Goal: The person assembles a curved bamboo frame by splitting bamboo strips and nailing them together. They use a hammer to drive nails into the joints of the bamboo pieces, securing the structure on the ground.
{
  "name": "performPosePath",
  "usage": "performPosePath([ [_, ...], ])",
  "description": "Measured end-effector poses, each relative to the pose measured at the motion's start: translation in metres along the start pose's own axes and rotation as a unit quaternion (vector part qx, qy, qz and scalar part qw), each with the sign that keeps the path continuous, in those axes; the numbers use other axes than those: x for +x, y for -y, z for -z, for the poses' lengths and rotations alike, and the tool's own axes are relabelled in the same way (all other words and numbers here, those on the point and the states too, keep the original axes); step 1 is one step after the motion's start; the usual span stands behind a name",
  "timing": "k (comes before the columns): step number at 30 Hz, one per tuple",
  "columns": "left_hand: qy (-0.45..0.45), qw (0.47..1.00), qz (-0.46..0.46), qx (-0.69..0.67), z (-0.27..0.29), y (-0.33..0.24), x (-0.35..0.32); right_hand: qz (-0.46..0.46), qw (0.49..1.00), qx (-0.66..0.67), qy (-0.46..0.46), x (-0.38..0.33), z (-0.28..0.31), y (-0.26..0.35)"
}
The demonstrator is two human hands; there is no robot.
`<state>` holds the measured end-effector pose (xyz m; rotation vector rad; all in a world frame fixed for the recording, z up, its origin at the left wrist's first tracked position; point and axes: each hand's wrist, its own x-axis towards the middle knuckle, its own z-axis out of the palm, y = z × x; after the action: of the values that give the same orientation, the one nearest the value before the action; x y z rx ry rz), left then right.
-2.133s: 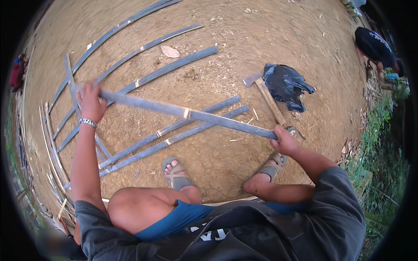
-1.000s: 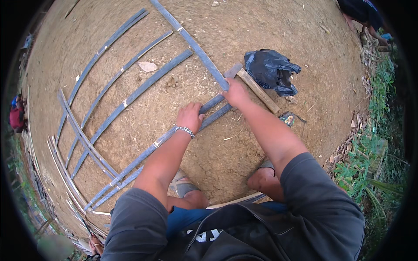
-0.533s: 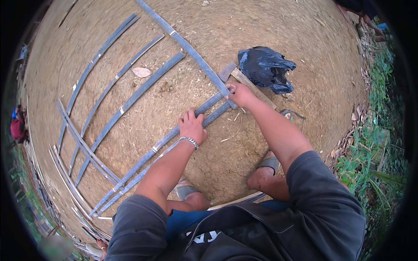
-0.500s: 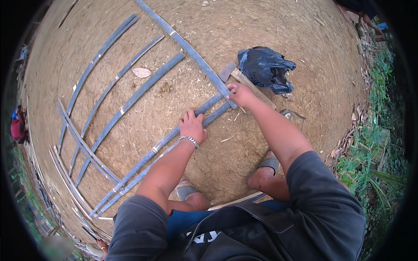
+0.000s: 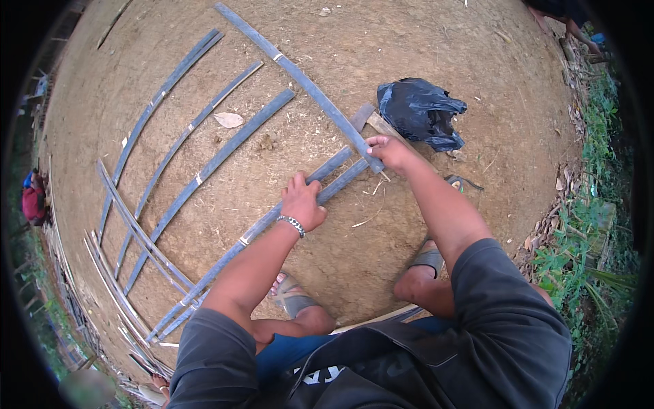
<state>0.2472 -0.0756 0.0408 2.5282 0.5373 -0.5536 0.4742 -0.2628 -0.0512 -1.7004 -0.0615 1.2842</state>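
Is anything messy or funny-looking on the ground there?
A little, maybe. The crumpled black bag lies on the dirt right beside the axe, looking like litter. The long strip by the right hand also slants across the way of its neighbors. I can't see anything clearly broken.

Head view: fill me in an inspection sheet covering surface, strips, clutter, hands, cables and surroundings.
Surface: bare brown earth, scattered with small chips.
Strips: held strip with its near end by the ends of a lower pair; more long grey strips at left, crossed by others.
Clutter: axe beside a black plastic bag; dry leaf.
Hands: right hand grips the held strip's near end; left hand rests on the pair.
Cables: nothing seen.
Surroundings: green plants at right; person in red at far left.
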Motion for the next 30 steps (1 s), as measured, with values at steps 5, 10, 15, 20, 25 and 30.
performPosePath([
  [5, -0.004, 1.0, -0.017, 0.011, -0.006, -0.003, -0.004, -0.08, 0.99, 0.049, 0.105, -0.002, -0.011, -0.004],
  [10, -0.002, 1.0, 0.002, -0.001, -0.018, 0.006, -0.001, -0.128, 0.964, -0.217, 0.089, -0.015, -0.017, 0.041],
  [15, -0.003, 1.0, 0.003, 0.002, -0.026, 0.005, 0.004, -0.033, 0.932, -0.358, 0.041, -0.014, -0.015, 0.055],
  [20, 0.016, 1.0, -0.011, 0.01, -0.021, 0.004, 0.002, 0.119, 0.909, -0.393, -0.074, 0.002, -0.032, 0.056],
  [25, 0.012, 0.999, -0.036, 0.037, -0.031, 0.008, -0.001, 0.095, 0.905, -0.402, -0.1, 0.017, -0.063, 0.069],
  [30, 0.003, 0.998, -0.061, 0.009, -0.032, 0.016, -0.007, 0.092, 0.89, -0.424, -0.137, 0.02, -0.082, 0.09],
])
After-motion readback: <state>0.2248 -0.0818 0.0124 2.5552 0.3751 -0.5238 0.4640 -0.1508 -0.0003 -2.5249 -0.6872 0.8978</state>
